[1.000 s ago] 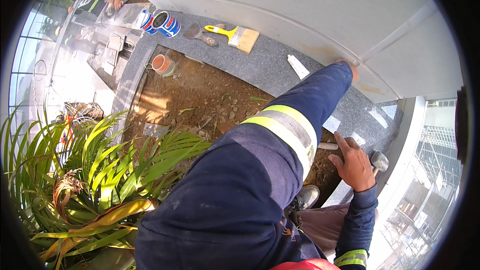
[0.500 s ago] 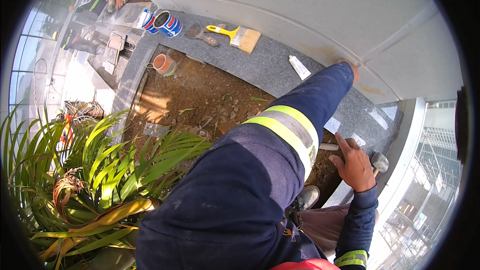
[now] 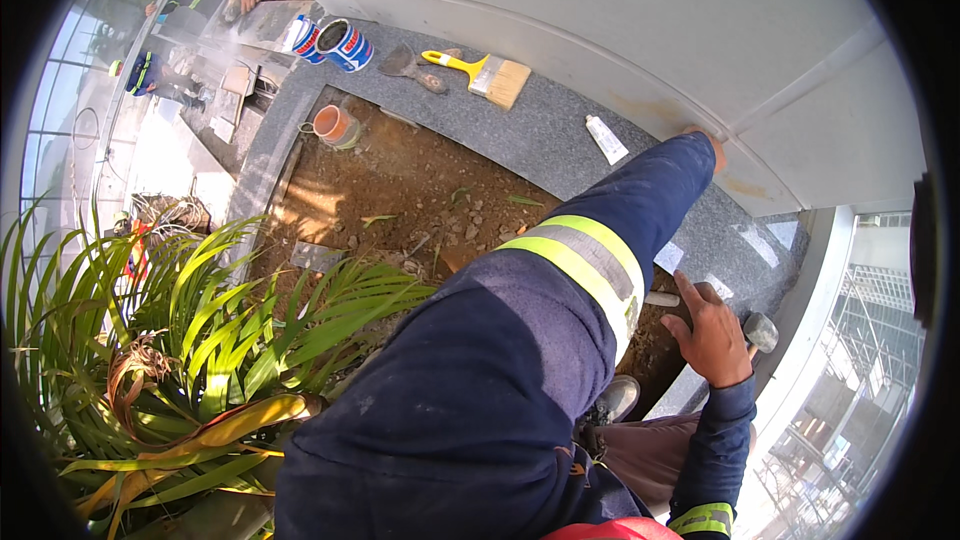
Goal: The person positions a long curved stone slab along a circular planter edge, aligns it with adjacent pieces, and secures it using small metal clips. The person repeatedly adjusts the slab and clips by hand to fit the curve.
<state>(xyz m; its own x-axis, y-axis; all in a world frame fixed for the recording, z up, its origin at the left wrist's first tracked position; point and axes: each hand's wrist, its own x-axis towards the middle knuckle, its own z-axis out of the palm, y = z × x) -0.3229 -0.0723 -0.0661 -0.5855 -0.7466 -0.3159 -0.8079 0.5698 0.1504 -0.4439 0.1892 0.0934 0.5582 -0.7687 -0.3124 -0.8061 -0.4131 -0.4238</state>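
Hammer: grey metal head on the dark granite ledge at about 4 o'clock, pale handle end showing past the sleeve toward 9 o'clock; the middle of the handle is hidden under the hand.
Right hand: laid over the hammer handle, fingers together and pointing up-left, thumb apart; whether it grips or only rests cannot be told.
Left hand: at about 2 o'clock, arm in a dark blue sleeve with a reflective band stretched out, only the fingertips showing, pressed where the ledge meets the white wall; its spread cannot be told.
White tube: flat on the ledge, just left of the left hand.
Paintbrush: yellow handle, wide bristles, at 12 o'clock on the ledge.
Trowel: just left of the paintbrush.
Two tins: at 11 o'clock.
Soil bed: centre, with an orange pot at its far corner.
Palm plant: at 8 o'clock
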